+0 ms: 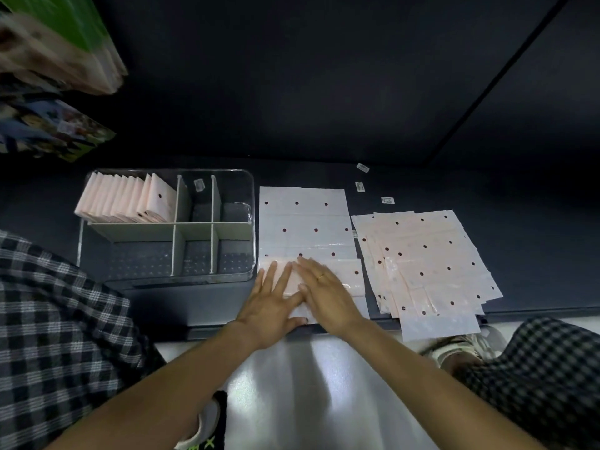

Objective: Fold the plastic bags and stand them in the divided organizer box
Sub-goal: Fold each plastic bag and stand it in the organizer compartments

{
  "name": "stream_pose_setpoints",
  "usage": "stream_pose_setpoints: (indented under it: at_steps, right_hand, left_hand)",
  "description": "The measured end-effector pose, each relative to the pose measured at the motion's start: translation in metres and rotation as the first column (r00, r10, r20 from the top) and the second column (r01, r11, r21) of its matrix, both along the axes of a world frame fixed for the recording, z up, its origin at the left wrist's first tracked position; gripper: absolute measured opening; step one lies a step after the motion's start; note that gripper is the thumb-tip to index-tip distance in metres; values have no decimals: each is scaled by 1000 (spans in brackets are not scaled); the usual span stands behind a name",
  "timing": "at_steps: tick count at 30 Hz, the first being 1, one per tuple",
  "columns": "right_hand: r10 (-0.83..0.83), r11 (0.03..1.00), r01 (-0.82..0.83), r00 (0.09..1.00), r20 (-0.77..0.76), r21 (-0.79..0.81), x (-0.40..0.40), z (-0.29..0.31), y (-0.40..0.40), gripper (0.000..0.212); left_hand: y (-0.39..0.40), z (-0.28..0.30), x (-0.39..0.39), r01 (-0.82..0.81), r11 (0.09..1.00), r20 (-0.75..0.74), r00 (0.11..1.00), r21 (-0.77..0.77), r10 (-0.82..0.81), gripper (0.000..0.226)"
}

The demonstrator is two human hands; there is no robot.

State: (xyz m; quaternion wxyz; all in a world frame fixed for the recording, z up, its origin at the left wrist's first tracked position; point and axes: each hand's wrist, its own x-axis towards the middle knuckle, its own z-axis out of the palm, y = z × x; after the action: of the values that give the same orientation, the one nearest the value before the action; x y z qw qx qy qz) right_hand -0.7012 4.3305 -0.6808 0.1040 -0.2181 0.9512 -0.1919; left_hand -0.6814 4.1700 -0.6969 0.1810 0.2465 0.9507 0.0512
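A pale pink plastic bag (305,222) with dark dots lies flat on the dark table, its near end folded over. My left hand (272,303) and my right hand (328,293) both press flat on that folded near part, fingers straight, the right partly over the left. A clear divided organizer box (168,228) stands to the left. Several folded bags (130,199) stand upright in its far left compartment. A loose pile of unfolded bags (425,264) lies to the right.
Three small white labels (360,186) lie on the table behind the pile. The table's near edge (207,329) runs just under my wrists. Packaged goods (52,43) hang at the upper left. Checked sleeves frame both sides.
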Motion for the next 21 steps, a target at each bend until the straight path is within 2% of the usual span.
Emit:
stream_pose_setpoints:
  at_steps: [3, 8, 11, 14, 17, 21]
  right_hand:
    - [-29, 999, 30, 998, 58, -21, 3, -8, 6, 49]
    - [-129, 990, 124, 988, 80, 72, 5, -6, 54, 58]
    - [-104, 988, 91, 990, 95, 127, 7, 3, 77, 63]
    - [-10, 964, 3, 1000, 24, 267, 5, 7, 91, 51]
    - [156, 903, -112, 985, -73, 415, -3, 19, 94, 54]
    - [339, 909, -239, 899, -276, 341, -5, 45, 95, 38]
  left_hand:
    - [-8, -4, 0, 27, 1000, 2, 1000, -11, -27, 66]
    - [-21, -6, 1, 64, 998, -28, 998, 11, -64, 64]
    - [-25, -4, 1, 64, 998, -17, 998, 14, -64, 64]
    - [-24, -1, 2, 35, 999, -1, 999, 14, -35, 62]
    - [-18, 7, 4, -3, 1000, -25, 1000, -3, 3, 59]
    - [1, 23, 6, -31, 999, -74, 997, -29, 29, 53]
